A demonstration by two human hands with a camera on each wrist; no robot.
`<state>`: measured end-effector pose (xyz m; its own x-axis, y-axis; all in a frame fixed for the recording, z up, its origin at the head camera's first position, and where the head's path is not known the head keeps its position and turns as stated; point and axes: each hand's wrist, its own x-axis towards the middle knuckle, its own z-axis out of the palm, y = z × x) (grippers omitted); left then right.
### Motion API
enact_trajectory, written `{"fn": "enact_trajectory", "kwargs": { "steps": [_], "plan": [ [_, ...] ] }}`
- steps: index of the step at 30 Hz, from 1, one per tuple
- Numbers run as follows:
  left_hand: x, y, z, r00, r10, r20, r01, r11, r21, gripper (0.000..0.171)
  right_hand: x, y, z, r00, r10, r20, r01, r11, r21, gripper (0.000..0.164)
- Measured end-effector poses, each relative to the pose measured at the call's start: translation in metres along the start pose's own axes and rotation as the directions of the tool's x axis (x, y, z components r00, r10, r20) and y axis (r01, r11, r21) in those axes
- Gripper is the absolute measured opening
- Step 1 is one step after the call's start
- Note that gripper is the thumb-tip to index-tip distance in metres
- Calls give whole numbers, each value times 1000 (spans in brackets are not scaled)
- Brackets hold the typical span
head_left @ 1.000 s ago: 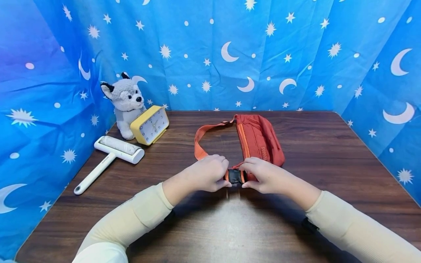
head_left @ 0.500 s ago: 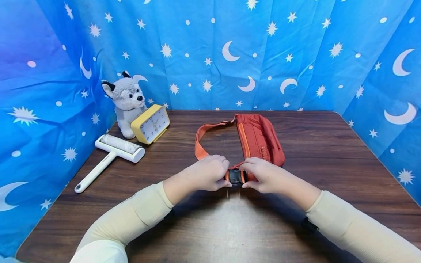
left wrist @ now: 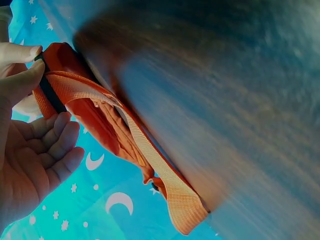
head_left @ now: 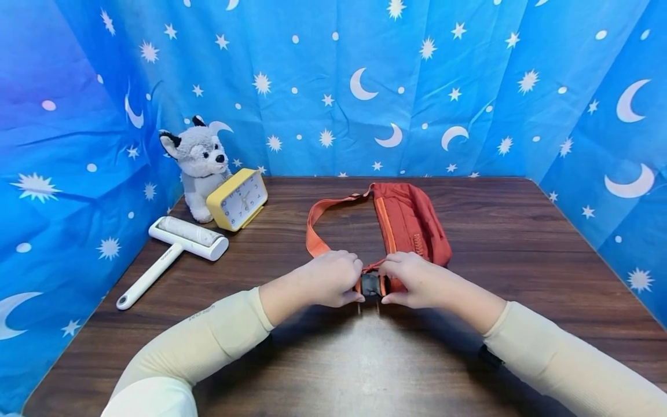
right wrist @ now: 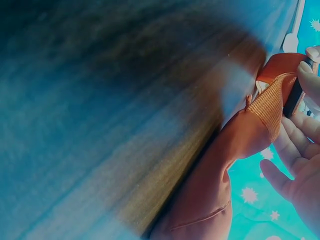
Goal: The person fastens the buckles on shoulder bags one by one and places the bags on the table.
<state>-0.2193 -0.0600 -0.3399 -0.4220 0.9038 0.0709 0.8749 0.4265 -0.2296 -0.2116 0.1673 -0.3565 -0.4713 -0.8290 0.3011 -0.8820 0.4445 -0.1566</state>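
A rust-red waist bag (head_left: 417,223) lies on the table in the head view, its orange strap (head_left: 312,226) looping out to the left. Both hands meet at the black side-release buckle (head_left: 371,285), whose halves sit together in front of the bag. My left hand (head_left: 332,279) pinches its left end between thumb and fingers; my right hand (head_left: 414,281) does likewise at the right end. In the left wrist view the thumb and index finger grip the buckle's edge (left wrist: 50,92), the other fingers loosely bent below. Fingers partly hide the buckle (right wrist: 295,97) in the right wrist view.
To the left on the wooden table (head_left: 521,243) lies a white lint roller (head_left: 172,255). Behind it a yellow alarm clock (head_left: 237,200) stands before a grey-and-white plush husky (head_left: 200,159). A blue star-and-moon curtain (head_left: 312,69) encloses the back and sides.
Both hands and the buckle have shifted very slightly toward the person and left, keeping their pinch. The head view has tilted a little; the other objects stay put.
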Motion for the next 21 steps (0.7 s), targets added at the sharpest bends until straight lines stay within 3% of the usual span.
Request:
{"fn": "enact_trajectory", "kwargs": {
  "steps": [4, 13, 21],
  "plan": [
    [1, 1, 0, 1000, -5, 24, 5, 1000, 9, 43, 0, -1, 1, 1000, -5, 4, 5, 1000, -16, 38],
    [0, 4, 5, 998, 23, 61, -24, 1000, 8, 41, -1, -7, 3, 995, 66, 75, -59, 995, -84, 38],
    [2, 8, 8, 991, 2, 135, -5, 1000, 19, 40, -1, -7, 8, 996, 41, 74, -32, 991, -128, 38]
  ]
}}
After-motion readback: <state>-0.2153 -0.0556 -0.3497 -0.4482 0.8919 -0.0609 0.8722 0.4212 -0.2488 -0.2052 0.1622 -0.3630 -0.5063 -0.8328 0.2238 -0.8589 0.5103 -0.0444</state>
